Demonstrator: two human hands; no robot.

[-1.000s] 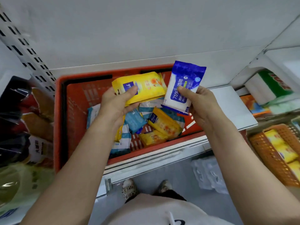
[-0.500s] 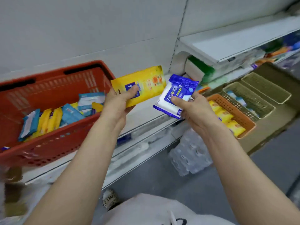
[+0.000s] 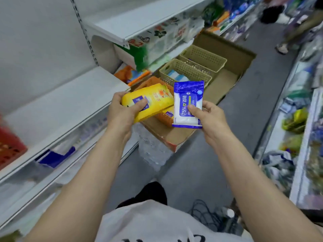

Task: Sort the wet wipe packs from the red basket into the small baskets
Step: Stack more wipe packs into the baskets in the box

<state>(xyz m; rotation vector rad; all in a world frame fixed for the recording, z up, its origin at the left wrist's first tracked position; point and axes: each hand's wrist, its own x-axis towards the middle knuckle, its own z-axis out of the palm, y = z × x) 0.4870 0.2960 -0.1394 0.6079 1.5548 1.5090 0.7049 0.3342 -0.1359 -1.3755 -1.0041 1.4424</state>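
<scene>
The yellow wet wipe pack (image 3: 148, 100) is held in the left hand (image 3: 122, 112), thumb across its top face and fingers curled beneath, so that grip is grasping the pack. It hangs above the orange basket (image 3: 164, 117), which already has a yellow pack (image 3: 168, 113) lying in it. Just beside it, the blue and white wet wipe pack (image 3: 187, 105) stands nearly upright in the right hand (image 3: 209, 119), pinched at its lower half between thumb and fingers; that grip is grasping the blue pack. The two packs are close together, their near edges almost meeting.

The orange basket sits at the near end of a cardboard tray (image 3: 220, 84) on the floor, and behind it three beige baskets (image 3: 185, 72) stand in a row toward the tray's far end. The nearest beige one holds light blue packs; the contents of the others cannot be made out. The red basket (image 3: 10, 147) shows only as a corner at the left edge, resting on the white shelf (image 3: 57, 105).

A higher white shelf (image 3: 139, 20) runs along the left wall with boxed goods beneath it. The grey floor (image 3: 192, 172) forms a narrow aisle, with stocked shelving (image 3: 297, 119) on the right, blurred. At the far end of the aisle another person (image 3: 297, 23) is partly visible.
</scene>
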